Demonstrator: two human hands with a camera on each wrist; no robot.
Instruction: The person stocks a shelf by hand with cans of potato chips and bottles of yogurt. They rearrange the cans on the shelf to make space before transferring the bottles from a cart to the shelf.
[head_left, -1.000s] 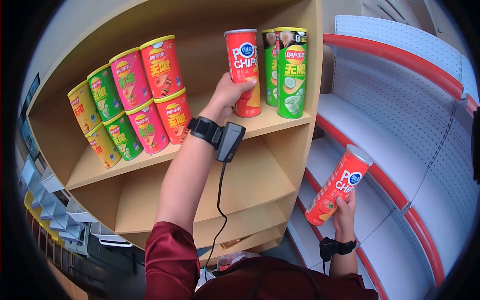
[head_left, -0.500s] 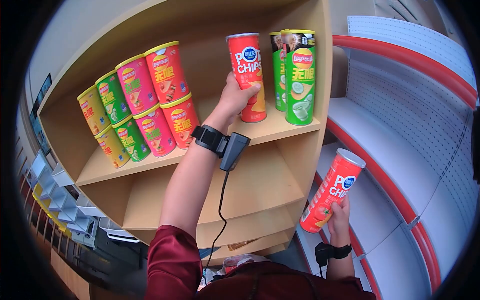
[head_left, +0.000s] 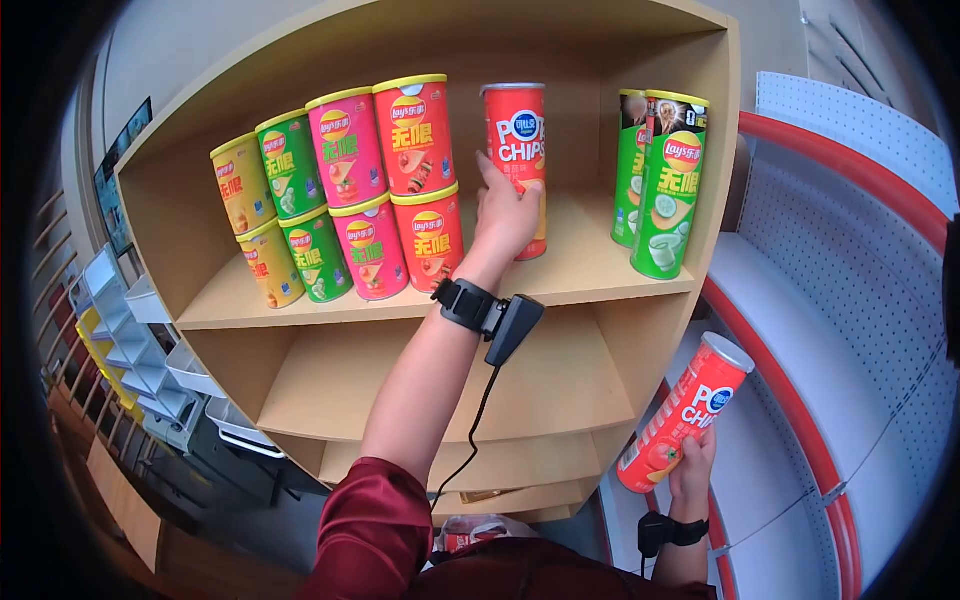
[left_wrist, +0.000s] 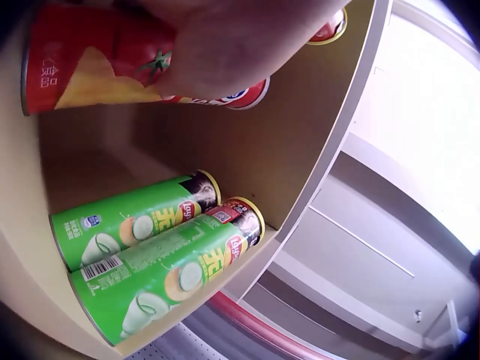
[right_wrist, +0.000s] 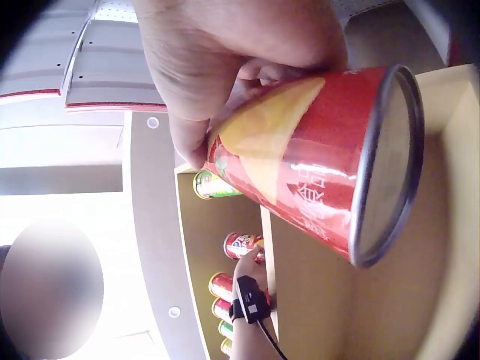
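Observation:
In the head view my left hand [head_left: 507, 215] grips the lower half of a red potato chip canister [head_left: 516, 128], upright on the upper shelf. Its thumb lies across the front and a finger is along the left side. The left wrist view shows this hand covering much of the canister [left_wrist: 67, 56]. Off to the right and lower, my right hand [head_left: 694, 462] holds a second red chip canister [head_left: 685, 420], tilted, silver lid up. In the right wrist view its silver-rimmed base [right_wrist: 386, 165] faces the camera.
Left of my left hand stand short chip cans [head_left: 347, 150] in two stacked layers, yellow, green, pink and red. Two tall green canisters [head_left: 672, 195] stand by the right side of the wooden shelf [head_left: 640, 300]. White shelving [head_left: 800, 290] with red edges is farther right.
The red canister in my left hand has shifted left along the shelf, nearer the short cans and farther from the green canisters. The head view has turned. My right hand still holds its canister.

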